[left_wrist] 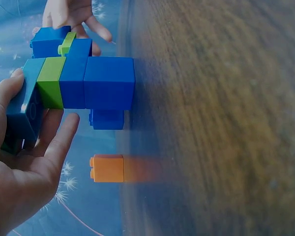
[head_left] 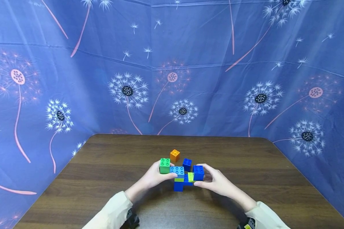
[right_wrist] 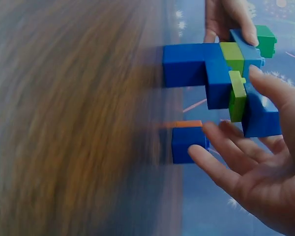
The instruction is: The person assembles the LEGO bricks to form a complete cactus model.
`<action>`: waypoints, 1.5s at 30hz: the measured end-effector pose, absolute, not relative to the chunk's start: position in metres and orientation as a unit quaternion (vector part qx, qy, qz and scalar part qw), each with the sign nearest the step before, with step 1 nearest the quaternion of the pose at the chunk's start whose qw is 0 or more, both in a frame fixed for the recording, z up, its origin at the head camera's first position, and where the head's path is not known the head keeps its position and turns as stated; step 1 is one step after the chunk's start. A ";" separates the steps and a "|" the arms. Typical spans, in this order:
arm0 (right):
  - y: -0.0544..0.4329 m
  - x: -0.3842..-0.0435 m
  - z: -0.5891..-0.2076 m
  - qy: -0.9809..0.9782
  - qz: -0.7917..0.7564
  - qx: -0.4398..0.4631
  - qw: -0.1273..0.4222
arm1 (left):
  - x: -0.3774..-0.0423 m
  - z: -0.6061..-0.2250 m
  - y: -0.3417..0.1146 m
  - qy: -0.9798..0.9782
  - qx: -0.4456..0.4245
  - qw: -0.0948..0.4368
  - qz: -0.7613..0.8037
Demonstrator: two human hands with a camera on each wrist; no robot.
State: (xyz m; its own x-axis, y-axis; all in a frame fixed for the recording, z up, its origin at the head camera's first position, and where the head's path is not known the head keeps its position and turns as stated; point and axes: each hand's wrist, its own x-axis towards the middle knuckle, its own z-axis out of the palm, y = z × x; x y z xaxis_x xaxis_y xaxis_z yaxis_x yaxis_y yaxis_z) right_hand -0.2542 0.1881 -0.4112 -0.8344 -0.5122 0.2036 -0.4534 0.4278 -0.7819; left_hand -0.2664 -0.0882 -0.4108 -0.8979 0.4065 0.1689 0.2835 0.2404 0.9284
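A toy brick build stands between both hands. Its base is dark blue bricks (head_left: 178, 186), with a lime layer (right_wrist: 231, 55) and a light-blue brick (head_left: 177, 171) stacked above. A green brick (head_left: 164, 165) sticks out at the left end. My left hand (head_left: 154, 176) grips the light-blue brick, thumb on its near side and fingers partly hidden behind. At the right end, a thin lime brick (head_left: 190, 177) adjoins a dark blue brick (head_left: 198, 172). My right hand (head_left: 218, 182) pinches that dark blue brick between thumb in front and fingers behind.
Behind the build, a loose orange brick (head_left: 175, 155) and another dark blue brick (head_left: 187, 164) stand on the brown wooden table (head_left: 117, 149). A blue cloth (head_left: 212, 95) with dandelion prints hangs around the table's back and sides.
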 end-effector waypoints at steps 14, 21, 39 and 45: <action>0.187 -0.261 -0.412 0.807 -0.512 -0.273 0.110 | -0.266 -0.411 -0.088 0.792 0.217 0.055 0.569; 0.186 -0.262 -0.412 0.813 -0.502 -0.278 0.101 | -0.266 -0.410 -0.089 0.793 0.217 0.055 0.567; 0.201 -0.264 -0.399 0.839 -0.436 -0.319 0.054 | -0.267 -0.412 -0.088 0.792 0.222 0.056 0.566; 0.210 -0.265 -0.387 0.841 -0.435 -0.320 0.027 | -0.267 -0.412 -0.088 0.791 0.221 0.055 0.568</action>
